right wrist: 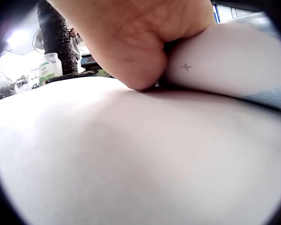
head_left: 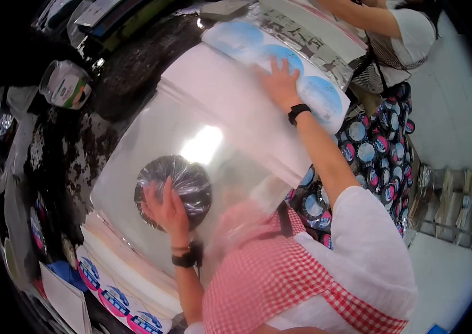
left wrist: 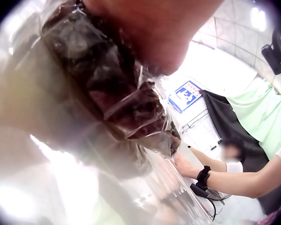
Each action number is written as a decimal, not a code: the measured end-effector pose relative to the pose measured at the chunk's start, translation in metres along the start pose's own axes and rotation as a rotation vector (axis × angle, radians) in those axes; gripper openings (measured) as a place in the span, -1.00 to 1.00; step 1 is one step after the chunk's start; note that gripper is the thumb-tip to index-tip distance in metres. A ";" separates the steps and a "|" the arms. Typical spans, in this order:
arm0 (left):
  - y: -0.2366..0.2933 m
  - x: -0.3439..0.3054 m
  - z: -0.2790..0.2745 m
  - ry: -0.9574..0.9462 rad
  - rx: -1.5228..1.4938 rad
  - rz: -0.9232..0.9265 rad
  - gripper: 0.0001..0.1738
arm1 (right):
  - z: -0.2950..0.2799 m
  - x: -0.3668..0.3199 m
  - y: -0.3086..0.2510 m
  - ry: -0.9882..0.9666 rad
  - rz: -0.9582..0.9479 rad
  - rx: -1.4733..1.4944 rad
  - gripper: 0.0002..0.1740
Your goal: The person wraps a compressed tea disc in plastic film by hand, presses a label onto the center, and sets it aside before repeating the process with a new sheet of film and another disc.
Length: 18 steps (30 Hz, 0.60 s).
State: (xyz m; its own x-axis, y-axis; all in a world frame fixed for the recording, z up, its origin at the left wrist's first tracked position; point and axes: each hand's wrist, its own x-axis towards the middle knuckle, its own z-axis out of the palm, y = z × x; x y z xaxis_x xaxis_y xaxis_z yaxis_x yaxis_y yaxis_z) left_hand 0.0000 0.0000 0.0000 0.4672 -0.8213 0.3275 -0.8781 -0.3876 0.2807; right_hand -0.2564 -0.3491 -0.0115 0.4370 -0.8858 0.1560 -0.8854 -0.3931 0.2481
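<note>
My left hand [head_left: 168, 212] rests with fingers extended on a round, dark bundle wrapped in clear plastic [head_left: 196, 181]. The bundle sits on a glossy, see-through sheet [head_left: 122, 170] that reflects the light. In the left wrist view the crinkled wrapping [left wrist: 126, 105] lies right under the hand. My right hand [head_left: 280, 83], fingers spread, presses on white paper at the edge of a printed sheet with blue circles [head_left: 233, 36]. White paper sheets [head_left: 200, 83] lie beside it, over the far part of the glossy sheet. In the right wrist view, the printed sheet [right wrist: 211, 65] bulges upward beside the palm.
A clear plastic jar [head_left: 69, 86] stands at the back left on a dark, worn surface. Printed sheets [head_left: 113, 298] are stacked at the near left. Many round, dark labelled pieces [head_left: 380, 145] are heaped on the right. Another person [head_left: 380, 25] works at the upper right.
</note>
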 end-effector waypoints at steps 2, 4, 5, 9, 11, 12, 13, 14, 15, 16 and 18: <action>0.011 0.002 -0.007 0.005 -0.025 -0.010 -0.64 | 0.000 -0.002 0.006 0.038 0.000 0.022 -0.35; 0.006 0.003 -0.002 -0.004 -0.049 -0.028 -0.64 | 0.009 0.003 0.003 0.083 -0.028 -0.070 -0.35; 0.005 0.005 -0.003 -0.004 -0.048 -0.028 -0.65 | 0.014 0.005 0.004 0.112 -0.034 -0.102 -0.35; 0.002 0.006 -0.003 0.018 -0.068 -0.023 -0.64 | 0.019 0.008 0.006 0.154 -0.064 -0.151 -0.34; 0.003 0.007 -0.004 0.024 -0.073 -0.022 -0.64 | 0.021 0.010 0.007 0.167 -0.070 -0.182 -0.34; 0.003 0.007 -0.005 0.028 -0.077 -0.022 -0.64 | 0.022 0.012 0.008 0.172 -0.074 -0.189 -0.35; 0.003 0.004 -0.006 0.026 -0.083 -0.024 -0.64 | 0.022 0.009 0.008 0.172 -0.079 -0.198 -0.35; 0.003 0.004 -0.005 0.026 -0.072 -0.024 -0.65 | 0.021 0.009 0.008 0.166 -0.086 -0.205 -0.34; 0.004 0.003 -0.007 0.023 -0.074 -0.029 -0.65 | 0.019 0.008 0.007 0.133 -0.078 -0.156 -0.32; 0.005 0.003 -0.010 0.013 -0.075 -0.030 -0.65 | 0.015 0.005 0.004 0.093 -0.066 -0.106 -0.30; 0.005 0.005 -0.009 0.029 -0.098 -0.022 -0.65 | -0.009 0.005 -0.003 -0.018 -0.042 -0.002 -0.28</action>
State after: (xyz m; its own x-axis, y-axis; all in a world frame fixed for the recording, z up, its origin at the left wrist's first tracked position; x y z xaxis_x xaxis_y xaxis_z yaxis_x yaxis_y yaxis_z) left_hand -0.0009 -0.0020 0.0109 0.4901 -0.8001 0.3459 -0.8540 -0.3612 0.3744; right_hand -0.2501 -0.3501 -0.0028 0.4705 -0.8731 0.1279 -0.8661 -0.4292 0.2563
